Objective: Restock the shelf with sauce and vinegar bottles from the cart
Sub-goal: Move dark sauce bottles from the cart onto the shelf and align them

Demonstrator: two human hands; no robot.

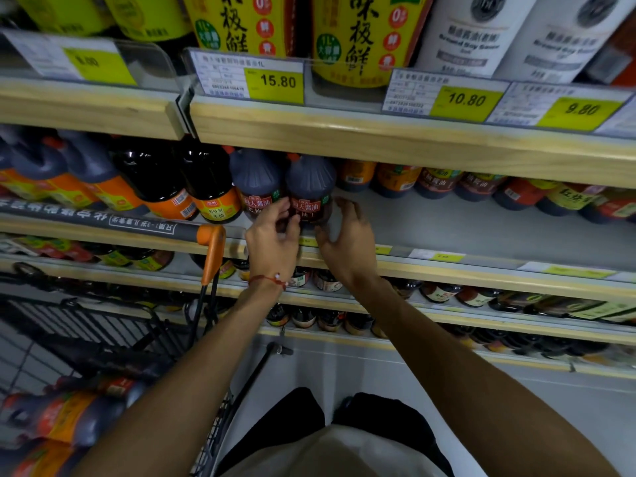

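A dark soy sauce jug with a red label [311,191] stands at the front edge of the middle shelf [464,232], beside a matching jug [256,184] on its left. My left hand [272,235] curls its fingers against the jug's lower left side. My right hand [347,235] cups its lower right side with the fingers bent round it. More sauce bottles with orange labels [65,418] lie in the cart [103,339] at the lower left.
Orange-labelled bottles [206,191] fill the shelf to the left; smaller bottles [481,184] line the back to the right, with bare shelf in front. The cart's orange handle end [211,249] is close to my left wrist. Shelves above and below hold more bottles.
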